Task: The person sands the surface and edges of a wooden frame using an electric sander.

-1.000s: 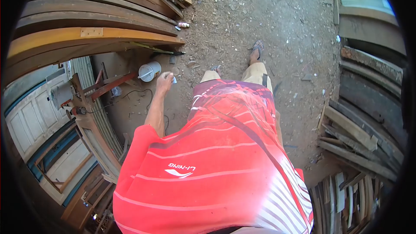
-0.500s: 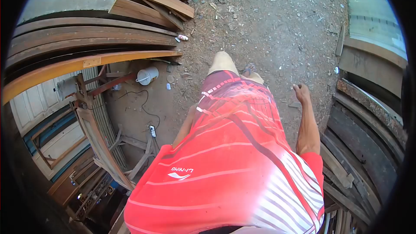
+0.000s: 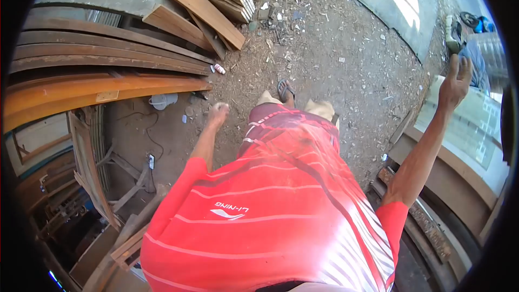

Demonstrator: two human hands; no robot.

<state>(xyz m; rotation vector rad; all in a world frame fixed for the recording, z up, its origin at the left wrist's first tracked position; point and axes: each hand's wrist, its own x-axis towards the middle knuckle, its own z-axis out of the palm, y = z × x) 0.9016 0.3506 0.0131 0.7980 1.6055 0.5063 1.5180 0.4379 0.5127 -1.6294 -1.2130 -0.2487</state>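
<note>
My left hand [image 3: 218,114] hangs in the air beside my left thigh, over the dirt ground [image 3: 346,48]. Its fingers look curled in, and nothing shows in them. Nearest to it is the end of a long orange-brown wooden beam [image 3: 157,84]. Out to the right, my right hand [image 3: 456,84] is raised with its fingers stretched and apart, holding nothing. Behind it in the view is a pale glass-like panel [image 3: 470,124]. A sandalled foot [image 3: 286,92] shows ahead of my shorts [image 3: 286,124].
Stacked planks [image 3: 113,48] and loose boards [image 3: 208,11] line the left, with a white bucket [image 3: 162,101] partly under the beam. A cable [image 3: 154,135] lies on the ground. At upper right is a large grey sheet [image 3: 389,5]; more boards [image 3: 421,211] lean at right.
My right hand has risen outward to the right, and its fingers have spread. My left hand has swung forward into view. The view has shifted, showing more ground and the grey sheet ahead.
</note>
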